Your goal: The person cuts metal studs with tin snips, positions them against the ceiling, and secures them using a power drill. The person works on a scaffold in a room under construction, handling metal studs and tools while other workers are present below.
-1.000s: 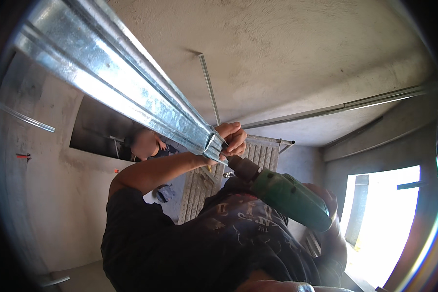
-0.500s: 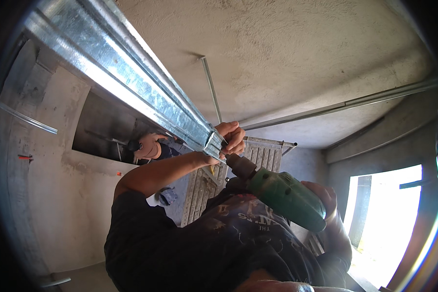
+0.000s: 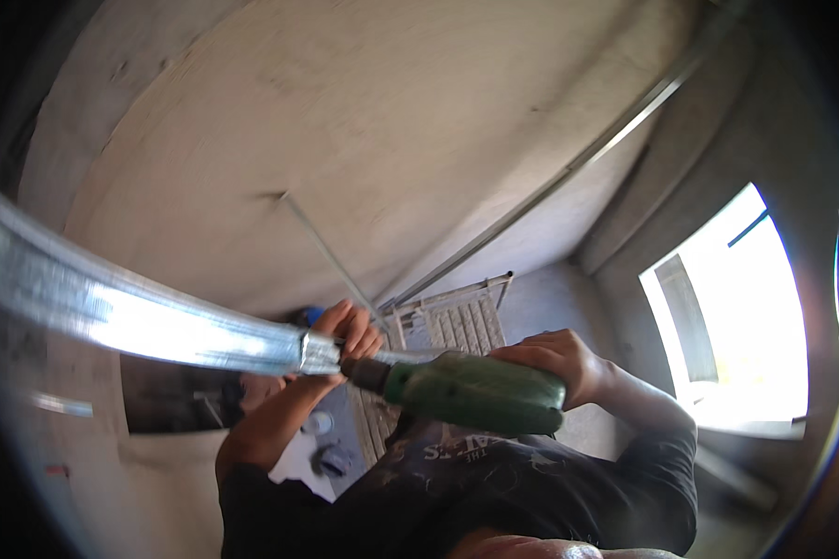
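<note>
My left hand [image 3: 350, 328] is closed round the near end of a long galvanized metal profile [image 3: 182, 326], which runs out to the far left. My right hand [image 3: 561, 361] grips the rear of a green power drill [image 3: 475, 393], lying roughly level above my dark shirt. The dark drill chuck [image 3: 367, 374] points left at the profile's end, close against my left fingers. Whether the bit or a screw touches the metal is hidden by the fingers and the chuck.
Behind my hands is a slatted scaffold platform [image 3: 466, 326]. A metal rail [image 3: 578, 172] and a thin hanger strip [image 3: 326, 244] run along the rough ceiling. A bright window [image 3: 732, 307] is at the right. Below left, another person [image 3: 259, 389] is partly hidden by the profile; a dark bundle [image 3: 332, 459] lies lower down.
My view has tilted and shifted. The profile now slants less steeply, and the drill has swung nearer to level. Both hands keep their holds, the chuck still at the profile's end.
</note>
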The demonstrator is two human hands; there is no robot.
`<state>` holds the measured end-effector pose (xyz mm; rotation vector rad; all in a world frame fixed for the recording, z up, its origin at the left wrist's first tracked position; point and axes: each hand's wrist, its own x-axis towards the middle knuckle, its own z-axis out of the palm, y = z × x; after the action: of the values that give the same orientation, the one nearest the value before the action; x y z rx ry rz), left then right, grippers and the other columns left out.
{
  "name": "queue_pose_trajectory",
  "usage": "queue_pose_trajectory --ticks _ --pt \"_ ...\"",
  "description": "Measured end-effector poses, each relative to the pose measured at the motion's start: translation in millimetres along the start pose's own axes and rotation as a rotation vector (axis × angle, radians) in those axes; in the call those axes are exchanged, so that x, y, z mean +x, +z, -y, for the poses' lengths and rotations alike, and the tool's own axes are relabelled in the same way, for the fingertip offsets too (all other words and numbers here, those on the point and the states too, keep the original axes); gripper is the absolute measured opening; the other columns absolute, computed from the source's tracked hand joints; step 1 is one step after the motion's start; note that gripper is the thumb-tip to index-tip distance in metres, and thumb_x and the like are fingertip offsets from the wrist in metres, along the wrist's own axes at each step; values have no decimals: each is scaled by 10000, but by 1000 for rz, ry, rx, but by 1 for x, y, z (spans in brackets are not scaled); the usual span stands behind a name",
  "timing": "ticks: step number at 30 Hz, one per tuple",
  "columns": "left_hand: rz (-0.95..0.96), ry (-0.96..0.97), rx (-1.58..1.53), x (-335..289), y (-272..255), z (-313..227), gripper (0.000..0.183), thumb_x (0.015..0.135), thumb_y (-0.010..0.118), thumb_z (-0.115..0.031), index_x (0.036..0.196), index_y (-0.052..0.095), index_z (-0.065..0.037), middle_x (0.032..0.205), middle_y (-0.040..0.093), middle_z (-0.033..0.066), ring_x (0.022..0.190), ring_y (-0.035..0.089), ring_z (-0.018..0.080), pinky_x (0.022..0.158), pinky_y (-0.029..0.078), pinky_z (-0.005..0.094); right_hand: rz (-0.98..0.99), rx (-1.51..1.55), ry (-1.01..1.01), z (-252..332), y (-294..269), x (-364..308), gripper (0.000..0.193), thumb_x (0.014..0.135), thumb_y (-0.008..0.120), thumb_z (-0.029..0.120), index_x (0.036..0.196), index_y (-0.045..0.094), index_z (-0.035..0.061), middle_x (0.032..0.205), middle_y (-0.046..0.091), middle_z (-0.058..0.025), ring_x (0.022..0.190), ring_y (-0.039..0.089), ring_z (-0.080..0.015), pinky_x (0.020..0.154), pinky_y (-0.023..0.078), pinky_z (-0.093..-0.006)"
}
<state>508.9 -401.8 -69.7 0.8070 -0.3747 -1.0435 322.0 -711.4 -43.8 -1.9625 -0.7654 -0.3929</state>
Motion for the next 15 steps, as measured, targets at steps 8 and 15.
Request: queue_pose_trajectory --ticks 8,15 --pt "16 -20 -12 7 -13 4 561 1062 296 -373 596 458 -105 488 355 3 451 295 126 517 311 308 -44 -67 -20 11 7 -14 740 712 807 226 1354 521 -3 881 679 -134 771 695 -294 656 562 -405" --pt "26 -6 18 -12 -21 3 560 1061 287 -399 601 438 -118 491 343 -4 436 277 127 491 295 308 -98 -100 -157 10 19 -3 690 826 763 342 1349 518 -37 825 664 -130 717 679 -276 621 546 -376"
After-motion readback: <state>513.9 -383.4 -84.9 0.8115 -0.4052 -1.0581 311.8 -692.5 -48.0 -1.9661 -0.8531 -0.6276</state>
